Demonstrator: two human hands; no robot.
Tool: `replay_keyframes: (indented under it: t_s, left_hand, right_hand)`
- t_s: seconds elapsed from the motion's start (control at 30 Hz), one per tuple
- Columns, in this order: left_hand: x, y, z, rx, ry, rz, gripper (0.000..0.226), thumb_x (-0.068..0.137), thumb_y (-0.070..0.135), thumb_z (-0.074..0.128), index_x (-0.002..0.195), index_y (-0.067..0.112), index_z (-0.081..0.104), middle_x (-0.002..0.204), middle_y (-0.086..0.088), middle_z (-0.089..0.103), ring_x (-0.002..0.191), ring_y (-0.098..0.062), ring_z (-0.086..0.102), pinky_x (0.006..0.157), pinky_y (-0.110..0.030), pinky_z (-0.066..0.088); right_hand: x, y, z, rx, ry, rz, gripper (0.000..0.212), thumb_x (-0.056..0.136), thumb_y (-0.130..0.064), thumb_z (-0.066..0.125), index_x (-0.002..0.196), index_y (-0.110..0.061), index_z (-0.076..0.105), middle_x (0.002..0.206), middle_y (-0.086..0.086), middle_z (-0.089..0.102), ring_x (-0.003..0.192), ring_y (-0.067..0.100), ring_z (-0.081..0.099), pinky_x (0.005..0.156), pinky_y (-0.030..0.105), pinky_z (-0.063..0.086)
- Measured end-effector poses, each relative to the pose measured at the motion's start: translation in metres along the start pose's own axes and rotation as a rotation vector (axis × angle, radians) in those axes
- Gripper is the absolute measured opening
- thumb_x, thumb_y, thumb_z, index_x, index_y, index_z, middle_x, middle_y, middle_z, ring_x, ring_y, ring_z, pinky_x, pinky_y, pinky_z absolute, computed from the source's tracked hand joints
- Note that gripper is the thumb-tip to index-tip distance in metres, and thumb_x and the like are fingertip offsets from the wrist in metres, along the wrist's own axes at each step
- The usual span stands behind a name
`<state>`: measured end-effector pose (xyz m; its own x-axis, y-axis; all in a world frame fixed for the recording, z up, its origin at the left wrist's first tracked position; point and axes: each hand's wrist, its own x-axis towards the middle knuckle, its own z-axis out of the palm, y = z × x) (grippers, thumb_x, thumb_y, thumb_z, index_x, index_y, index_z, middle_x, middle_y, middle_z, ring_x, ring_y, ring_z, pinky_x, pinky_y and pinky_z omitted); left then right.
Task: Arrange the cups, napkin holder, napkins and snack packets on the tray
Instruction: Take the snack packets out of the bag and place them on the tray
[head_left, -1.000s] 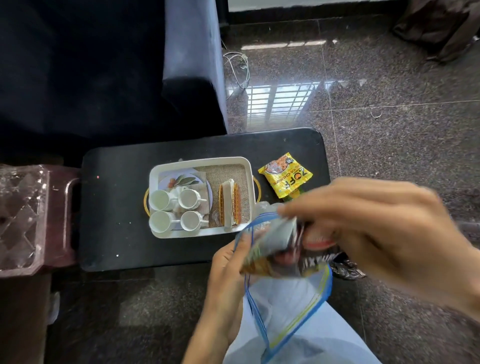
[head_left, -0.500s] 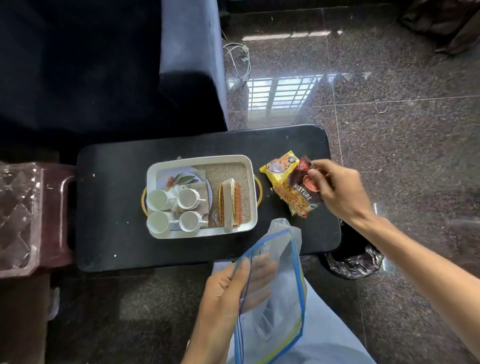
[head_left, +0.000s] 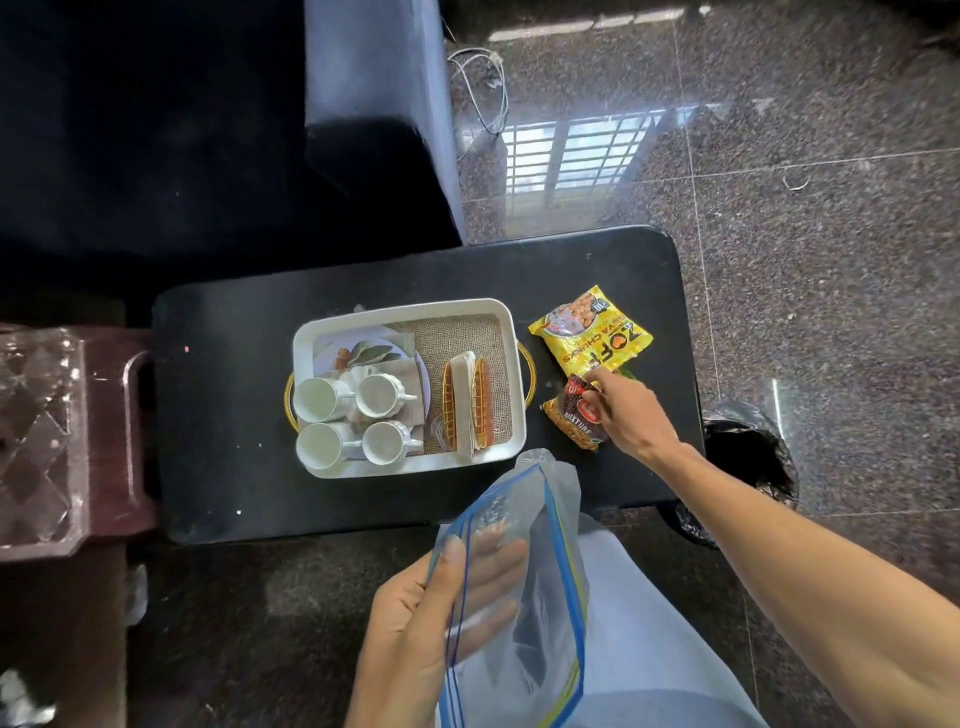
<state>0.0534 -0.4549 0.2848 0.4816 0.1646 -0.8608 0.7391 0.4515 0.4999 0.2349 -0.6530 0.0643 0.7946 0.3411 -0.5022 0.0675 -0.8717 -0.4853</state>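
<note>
A white tray (head_left: 511, 332) with gold handles sits on a black low table (head_left: 234, 415). It holds several white cups (head_left: 382, 396) on its left side and a wicker napkin holder (head_left: 480, 402) with white napkins (head_left: 461, 400) on its right. Right of the tray lie a yellow snack packet (head_left: 592, 332) and a brown "Mixture" snack packet (head_left: 574, 418). My right hand (head_left: 631, 415) rests on the brown packet, fingers pinching its top edge. Near me, my left hand (head_left: 441, 618) grips a clear zip bag (head_left: 535, 597) with a blue seal.
A dark sofa (head_left: 208, 130) stands behind the table. A maroon stool with a clear glass item (head_left: 36, 431) is at the left. A black-lined bin (head_left: 748, 457) stands by the table's right end. A white cable (head_left: 483, 88) lies on the polished floor.
My right hand pulled the brown packet out of the zip bag, carried it to the table and set it down below the yellow packet. The left hand lowered the bag.
</note>
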Motion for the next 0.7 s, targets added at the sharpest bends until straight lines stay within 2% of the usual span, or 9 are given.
replay_keyframes:
  t_s: [0.13,0.3,0.43,0.53,0.6,0.7]
  left_hand:
    - [0.003,0.002,0.001,0.006,0.011,0.000,0.040,0.079,0.045,0.059,0.099,0.020,0.084,0.107,-0.014,0.081,0.102,-0.025,0.078,0.078,-0.031,0.065]
    - [0.004,0.004,0.005,-0.006,0.002,0.046,0.042,0.073,0.051,0.061,0.099,0.026,0.083,0.106,-0.012,0.081,0.102,-0.023,0.078,0.073,-0.028,0.064]
    - [0.004,0.005,0.009,-0.022,0.013,0.069,0.045,0.073,0.051,0.062,0.100,0.022,0.083,0.107,-0.013,0.081,0.103,-0.025,0.078,0.073,-0.027,0.064]
    - [0.002,0.007,0.016,-0.039,0.032,0.086,0.045,0.077,0.049,0.061,0.101,0.018,0.082,0.108,-0.014,0.081,0.104,-0.025,0.078,0.072,-0.026,0.064]
    - [-0.001,0.009,0.021,-0.024,0.029,0.112,0.047,0.079,0.051,0.059,0.104,0.018,0.081,0.109,-0.013,0.081,0.105,-0.024,0.077,0.076,-0.026,0.064]
    - [-0.004,0.012,0.031,-0.007,0.014,0.154,0.052,0.084,0.052,0.057,0.115,0.015,0.077,0.112,-0.010,0.080,0.109,-0.023,0.076,0.084,-0.027,0.063]
  right_hand:
    - [0.000,0.004,0.000,-0.003,0.026,0.022,0.028,0.102,-0.023,0.054,0.128,-0.014,0.058,0.121,0.012,0.070,0.107,0.033,0.065,0.086,0.042,0.052]
    - [-0.003,0.009,-0.007,0.035,0.126,0.082,0.035,0.099,-0.029,0.059,0.129,-0.012,0.057,0.118,0.007,0.069,0.099,0.029,0.069,0.087,0.044,0.054]
    - [-0.013,0.011,-0.023,0.138,0.237,0.076,0.033,0.099,-0.024,0.059,0.127,-0.008,0.059,0.122,0.010,0.066,0.104,0.027,0.066,0.090,0.044,0.053]
    - [-0.034,0.003,-0.046,0.216,0.347,-0.050,0.028,0.097,-0.017,0.061,0.123,-0.007,0.062,0.117,0.008,0.067,0.101,0.021,0.066,0.087,0.044,0.056]
    - [-0.058,-0.007,-0.064,0.230,0.331,-0.216,0.031,0.094,-0.014,0.064,0.125,-0.009,0.062,0.119,0.005,0.066,0.103,0.016,0.065,0.087,0.043,0.057]
    - [-0.104,-0.023,-0.086,0.086,0.231,-0.575,0.054,0.091,-0.029,0.068,0.140,-0.011,0.052,0.140,0.004,0.055,0.129,0.018,0.054,0.106,0.040,0.047]
